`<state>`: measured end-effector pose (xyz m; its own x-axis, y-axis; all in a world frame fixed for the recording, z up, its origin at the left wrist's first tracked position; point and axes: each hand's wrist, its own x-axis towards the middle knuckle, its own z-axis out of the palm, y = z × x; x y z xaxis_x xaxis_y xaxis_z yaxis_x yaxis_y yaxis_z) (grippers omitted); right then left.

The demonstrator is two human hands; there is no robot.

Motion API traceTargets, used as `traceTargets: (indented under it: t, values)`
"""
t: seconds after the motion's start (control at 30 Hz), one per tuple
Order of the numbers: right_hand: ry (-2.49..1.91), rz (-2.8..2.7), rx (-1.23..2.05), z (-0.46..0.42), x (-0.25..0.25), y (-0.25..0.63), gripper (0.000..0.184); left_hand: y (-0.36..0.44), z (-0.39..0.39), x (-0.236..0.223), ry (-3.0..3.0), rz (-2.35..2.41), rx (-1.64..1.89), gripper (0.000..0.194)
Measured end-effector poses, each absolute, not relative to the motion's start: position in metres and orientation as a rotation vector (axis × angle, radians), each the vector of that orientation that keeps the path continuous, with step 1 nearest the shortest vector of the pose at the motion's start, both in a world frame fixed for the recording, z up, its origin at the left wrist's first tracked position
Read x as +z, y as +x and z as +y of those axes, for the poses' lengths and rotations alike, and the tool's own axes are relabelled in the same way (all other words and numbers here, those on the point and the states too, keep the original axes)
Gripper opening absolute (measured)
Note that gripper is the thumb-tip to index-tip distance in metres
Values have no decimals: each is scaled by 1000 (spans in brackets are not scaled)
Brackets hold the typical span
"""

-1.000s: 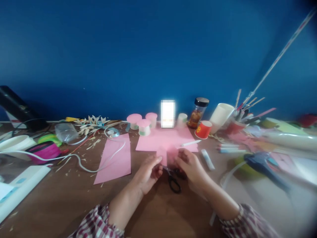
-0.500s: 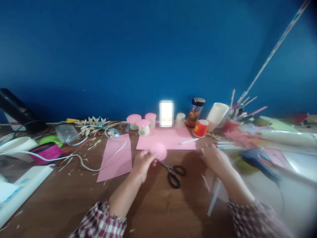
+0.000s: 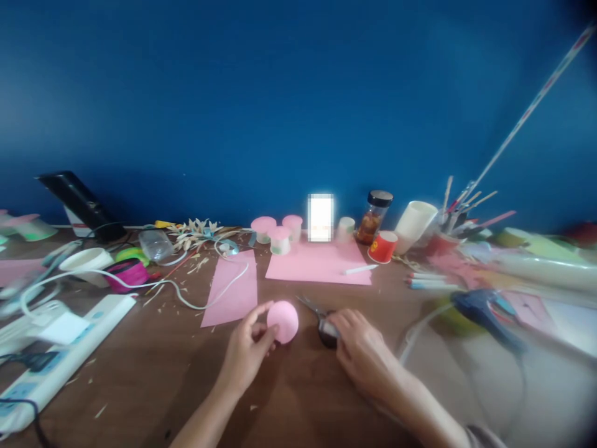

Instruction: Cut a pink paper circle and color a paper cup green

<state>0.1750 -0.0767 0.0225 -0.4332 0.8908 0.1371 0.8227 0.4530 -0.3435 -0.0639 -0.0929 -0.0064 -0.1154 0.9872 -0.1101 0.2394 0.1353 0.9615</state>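
Observation:
My left hand (image 3: 249, 345) is closed in a pinch on a round pink paper disc (image 3: 283, 322), held upright above the desk. Fingers curled, my right hand (image 3: 366, 348) is down over the handles of the scissors (image 3: 313, 307). A small whitish thing (image 3: 332, 328) shows at its fingertips, too blurred to name. The scissors lie on the desk with blades pointing up and left, their handles partly covered by that hand. Pink paper (image 3: 231, 289) lies beyond my left hand. A larger pink sheet (image 3: 303, 267) with a white pen (image 3: 360, 269) on it lies farther back.
Small white cups with pink round tops (image 3: 280, 241) stand at the back. Nearby are a lidded jar (image 3: 374, 218), a red paper cup (image 3: 383, 247) and a white cup (image 3: 415, 224). A blue glue gun (image 3: 489, 317) lies right; a power strip (image 3: 100, 326) and white cable lie left.
My right hand has moved left and nearer, from beside the markers to the scissors' handles. My left hand has brought the pink disc nearer and turned its face toward me. The view has shifted left.

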Motion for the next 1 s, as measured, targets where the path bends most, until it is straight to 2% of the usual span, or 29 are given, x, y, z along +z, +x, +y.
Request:
traceTargets:
  t: [0.1, 0.23, 0.33, 0.53, 0.77, 0.87, 1.0]
  values:
    - [-1605, -2415, 283, -90, 16, 162, 36, -70, -108, -9, 1352, 1598, 973, 46]
    - [-1650, -2458, 276, -86, 15, 160, 19, -70, -118, -5, 1523, 1702, 884, 33]
    - [-1687, -2476, 249, -82, 16, 162, 17, -67, -119, -2, 1624, 1744, 806, 31]
    - [-1768, -2435, 207, -82, 9, 178, 15, -65, -123, -1, 1904, 1961, 408, 30]
    - [-1888, -2297, 129, -78, 10, 224, 5, -60, -117, -2, 2130, 1881, 328, 31]
    - [-1904, -2117, 329, -81, 23, 230, 13, -47, -106, 5, 2187, 1837, 309, 33]
    - [-1496, -1776, 1026, -98, 32, 211, 34, -25, -104, 18, 2001, 1614, 622, 32]
